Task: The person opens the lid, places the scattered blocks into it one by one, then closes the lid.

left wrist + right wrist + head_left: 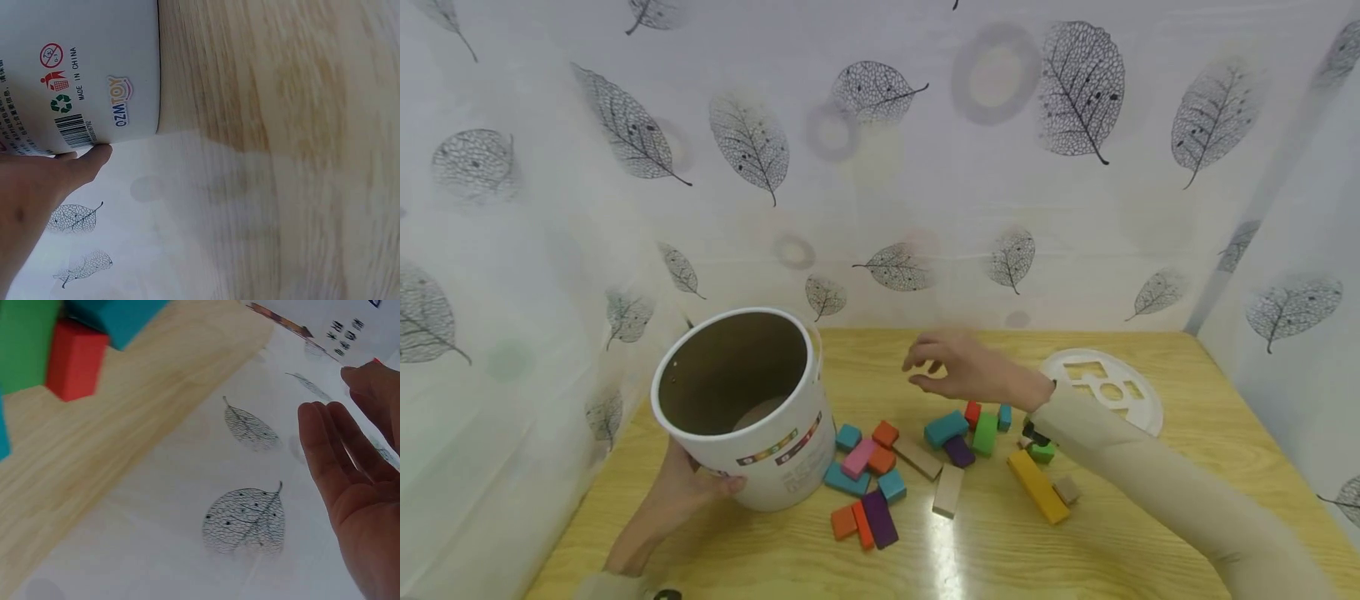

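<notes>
A white bucket [782, 467] with its mouth uncovered stands on the left of the table. My left hand [683, 492] holds the bucket low on its near left side. In the left wrist view the thumb of that hand [44, 187] lies against the printed wall by a barcode, and its other fingers are mostly hidden. My right hand [964, 367] is in the air right of the bucket, behind the coloured wooden blocks, fingers loosely bent and nothing between them. Nearest below it are a blue block [946, 428], a red block [75, 362] and a green block [985, 435].
More blocks are scattered right of the bucket, among them a purple block [880, 518] and a plain wood block [948, 492]. A long yellow block [1037, 487] lies further right. The white lid with cut-out shapes [1144, 414] lies behind my right forearm. Leaf-printed curtains [880, 167] surround the table.
</notes>
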{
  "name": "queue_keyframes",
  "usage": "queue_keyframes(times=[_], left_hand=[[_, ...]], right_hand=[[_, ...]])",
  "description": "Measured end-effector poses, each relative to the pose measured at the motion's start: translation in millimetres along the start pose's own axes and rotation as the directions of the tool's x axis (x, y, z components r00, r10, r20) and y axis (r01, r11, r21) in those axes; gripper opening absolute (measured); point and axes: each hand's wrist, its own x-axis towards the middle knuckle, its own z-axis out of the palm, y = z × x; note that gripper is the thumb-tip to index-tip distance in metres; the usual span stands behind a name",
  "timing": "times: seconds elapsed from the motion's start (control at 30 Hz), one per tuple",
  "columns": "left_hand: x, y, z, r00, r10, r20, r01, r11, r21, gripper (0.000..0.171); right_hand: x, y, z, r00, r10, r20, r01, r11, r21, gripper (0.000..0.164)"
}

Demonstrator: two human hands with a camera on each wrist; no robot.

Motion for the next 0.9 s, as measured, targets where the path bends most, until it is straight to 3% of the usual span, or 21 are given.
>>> queue_keyframes(times=[0.07, 0.17, 0.33, 0.6, 0.77, 0.9], left_hand=[[0.4, 0.5, 0.2, 1.000, 0.006, -0.002, -0.006, 1.000, -0.003, 0.112], [0.8, 0.9, 0.0, 1.000, 0.022, -0.003, -0.022, 1.000, -0.012, 0.111], [0.5, 1.0, 0.3, 1.000, 0.026, -0.007, -0.026, 0.999, -0.022, 0.110], [0.7, 0.2, -0.1, 1.000, 0.023, -0.002, -0.023, 1.000, -0.018, 0.112], [1.4, -0.8, -0.1, 1.000, 0.024, -0.009, -0.024, 1.000, -0.001, 0.112], [0.9, -1.3, -0.2, 1.000, 0.010, -0.008, -0.010, 1.000, 0.003, 0.113]], right_hand=[[-12, 3, 6, 0.990, 0.076, 0.122, -0.074, 0.997, -0.017, 0.015], [-26, 6, 14, 0.948, 0.166, 0.272, -0.160, 0.986, -0.045, 0.019], [-41, 8, 26, 0.878, 0.234, 0.419, -0.208, 0.972, -0.106, 0.028], [-44, 11, 38, 0.887, 0.201, 0.416, -0.141, 0.975, -0.170, 0.026], [-38, 10, 40, 0.875, 0.266, 0.405, -0.175, 0.953, -0.248, 0.032], [-35, 12, 42, 0.852, 0.311, 0.422, -0.216, 0.942, -0.257, 0.035]])
